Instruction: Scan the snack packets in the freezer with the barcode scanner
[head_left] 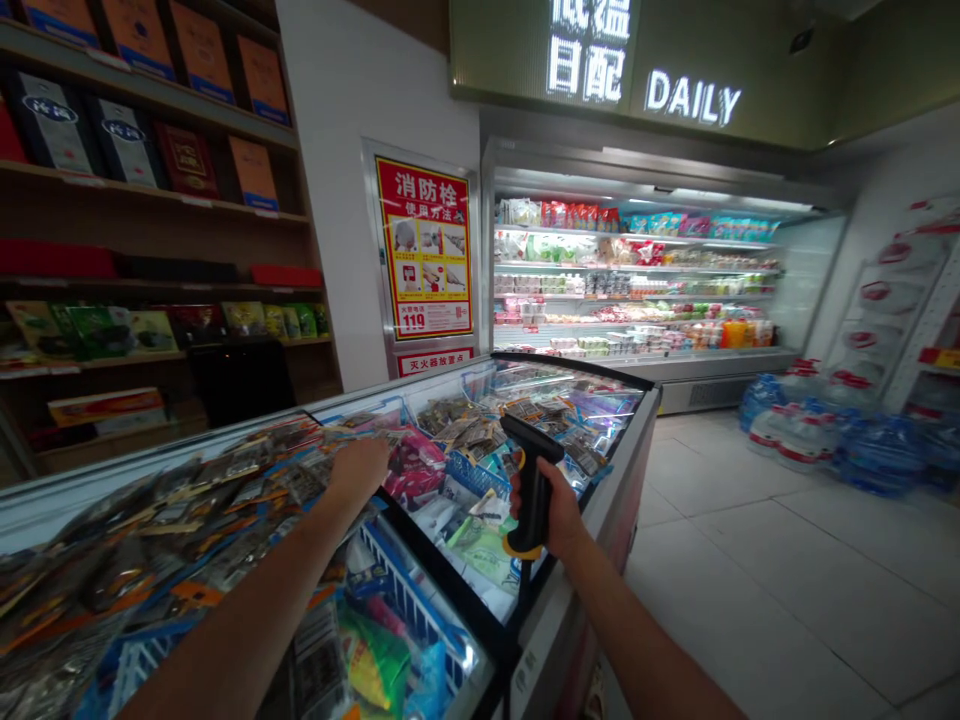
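My right hand (pixel 559 510) is wrapped round the grip of a black barcode scanner (pixel 534 490) with yellow trim. The scanner is upright over the chest freezer, and a cable runs down from its base. Stretched forward over the freezer, my left hand (pixel 361 468) is curled beside the black lid edge (pixel 427 560). Its fingertips are hidden, so what they hold cannot be made out. Brown and orange food packets (pixel 187 520) lie heaped to its left. Just right of it are pink bags (pixel 412 462), and a pale green bag (pixel 484 545) lies below the scanner.
Blue baskets (pixel 420 600) divide the freezer (pixel 637 470). Shelves with boxes (pixel 150 190) stand at the left. A lit open cooler (pixel 577 362) holds packaged goods at the back. Water bottles (pixel 885 450) sit on the tiled floor (pixel 720 560) at the right.
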